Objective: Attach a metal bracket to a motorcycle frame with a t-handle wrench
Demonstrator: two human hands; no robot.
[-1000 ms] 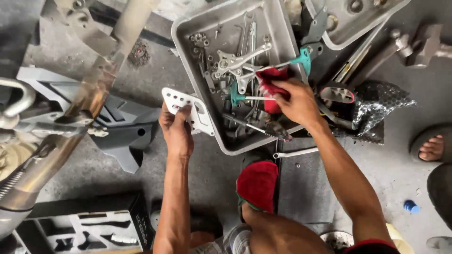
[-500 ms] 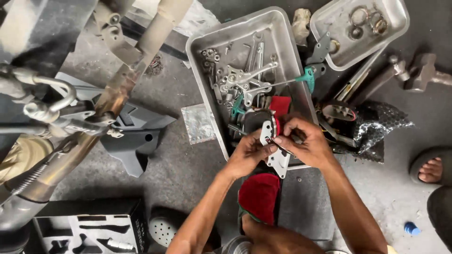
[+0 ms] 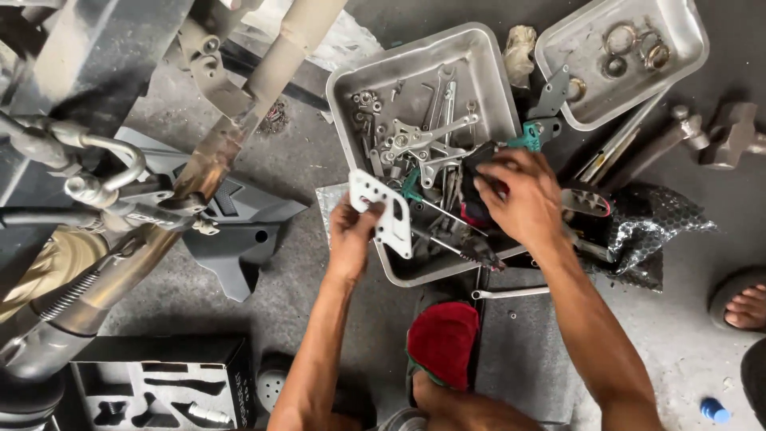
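My left hand point(image 3: 351, 235) holds a white metal bracket plate point(image 3: 383, 209) with holes, at the near-left edge of a grey metal tray point(image 3: 415, 56). That tray is full of bolts, brackets, wrenches and screwdrivers. My right hand point(image 3: 523, 195) reaches into the tray's right side, its fingers down on a dark object point(image 3: 479, 172) among the tools; whether it grips it I cannot tell. A teal-handled tool point(image 3: 527, 137) lies just beyond its fingers.
A second tray point(image 3: 686, 48) with rings sits at the back right. A motorcycle exhaust pipe point(image 3: 239, 128) and frame fill the left. A dark plastic panel point(image 3: 239, 239), a black tool case point(image 3: 159, 383), a red cloth point(image 3: 443, 339), bubble wrap point(image 3: 654, 231) and another person's foot point(image 3: 746, 307) lie around.
Half a second ago both hands held the white bracket together. Now only the left hand holds it, moved left, and the right hand has gone back into the tray.
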